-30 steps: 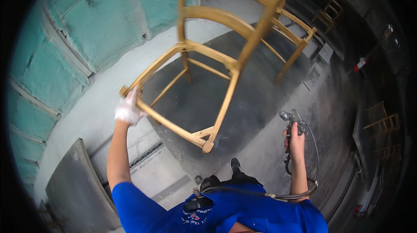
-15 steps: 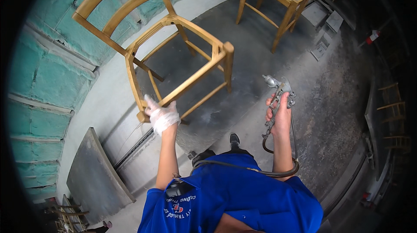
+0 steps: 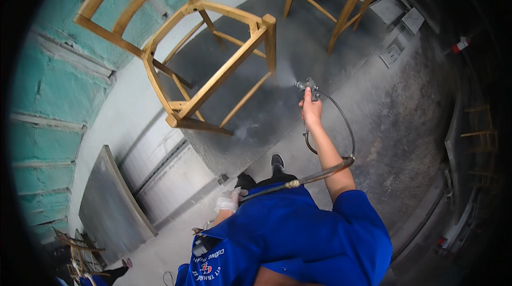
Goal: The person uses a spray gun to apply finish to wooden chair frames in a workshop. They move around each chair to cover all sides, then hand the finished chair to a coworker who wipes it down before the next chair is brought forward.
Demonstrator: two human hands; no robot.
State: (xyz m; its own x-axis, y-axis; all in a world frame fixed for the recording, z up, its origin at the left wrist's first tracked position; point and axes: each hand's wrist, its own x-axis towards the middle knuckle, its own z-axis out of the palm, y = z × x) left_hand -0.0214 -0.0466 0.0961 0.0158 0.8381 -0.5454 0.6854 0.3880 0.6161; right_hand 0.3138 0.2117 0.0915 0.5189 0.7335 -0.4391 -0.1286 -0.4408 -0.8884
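My right hand (image 3: 311, 110) is closed around a metal spray gun (image 3: 305, 85), its nozzle facing left. A pale mist leaves the nozzle toward the front leg of the near wooden chair (image 3: 229, 71), an open frame with no seat panel. The gun stands apart from the chair. A dark hose (image 3: 325, 173) loops down from the gun, past my right forearm and across my waist. At my left waist my left hand (image 3: 229, 200), in a whitish thin glove, is closed on this hose; its fingers are partly hidden.
Both chairs rest on a dark round platform (image 3: 250, 150); the second chair frame (image 3: 344, 0) is farther right. Teal padded panels (image 3: 50, 91) line the left wall, and a grey board (image 3: 109, 208) leans below them. Other chairs (image 3: 80, 254) and a person's arm appear at lower left.
My left hand has let go of the chair and dropped to the hose at my waist. The spray gun has moved left and up, and mist now comes out. The chair has shifted up-left in view.
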